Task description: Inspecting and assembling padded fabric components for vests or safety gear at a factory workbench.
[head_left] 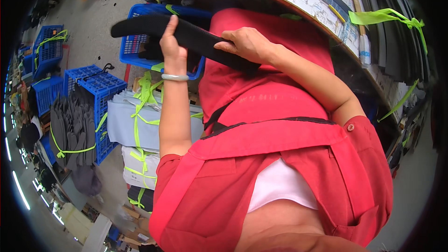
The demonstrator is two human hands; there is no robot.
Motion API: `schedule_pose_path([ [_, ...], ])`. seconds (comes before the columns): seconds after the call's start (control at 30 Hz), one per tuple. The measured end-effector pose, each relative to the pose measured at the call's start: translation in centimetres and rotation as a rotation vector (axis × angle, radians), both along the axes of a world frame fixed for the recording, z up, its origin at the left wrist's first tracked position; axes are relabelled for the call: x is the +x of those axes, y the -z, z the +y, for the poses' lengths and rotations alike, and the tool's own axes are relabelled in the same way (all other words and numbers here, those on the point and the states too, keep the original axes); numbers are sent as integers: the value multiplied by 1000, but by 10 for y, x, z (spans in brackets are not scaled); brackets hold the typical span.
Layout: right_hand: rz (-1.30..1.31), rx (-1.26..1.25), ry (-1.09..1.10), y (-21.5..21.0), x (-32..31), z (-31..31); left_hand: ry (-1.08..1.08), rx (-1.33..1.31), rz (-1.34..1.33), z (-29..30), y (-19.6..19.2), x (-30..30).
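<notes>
Red apron [261, 177] filling the near view. Left hand [171, 42] is closing its fingers around a long black strip [186, 35] — right hand [247, 44] is pinching the same strip further along. The strip is hanging above a blue crate [133, 49]; bundled grey sheets [126, 121] are lying at left.

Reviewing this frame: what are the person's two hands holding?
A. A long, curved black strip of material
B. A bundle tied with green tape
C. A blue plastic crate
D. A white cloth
A: the left hand grips the long black strip near its middle, and the right hand rests on it further along; the blue crate lies below, untouched.
</notes>
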State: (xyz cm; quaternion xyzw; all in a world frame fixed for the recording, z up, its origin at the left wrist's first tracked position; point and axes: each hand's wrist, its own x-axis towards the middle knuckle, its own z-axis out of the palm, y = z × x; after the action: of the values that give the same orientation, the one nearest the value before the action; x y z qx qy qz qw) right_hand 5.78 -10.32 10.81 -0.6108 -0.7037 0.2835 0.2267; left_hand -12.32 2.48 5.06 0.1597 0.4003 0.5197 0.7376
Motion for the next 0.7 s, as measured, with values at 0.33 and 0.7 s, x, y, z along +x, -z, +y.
schedule_pose_path([
  [0.33, 399, 150, 366, 14, 15, 19, 441, -7, -96, -48, 0, 20],
  [0.7, 530, 46, 376, 8, 16, -24, 437, -119, -303, -34, -1, 11],
])
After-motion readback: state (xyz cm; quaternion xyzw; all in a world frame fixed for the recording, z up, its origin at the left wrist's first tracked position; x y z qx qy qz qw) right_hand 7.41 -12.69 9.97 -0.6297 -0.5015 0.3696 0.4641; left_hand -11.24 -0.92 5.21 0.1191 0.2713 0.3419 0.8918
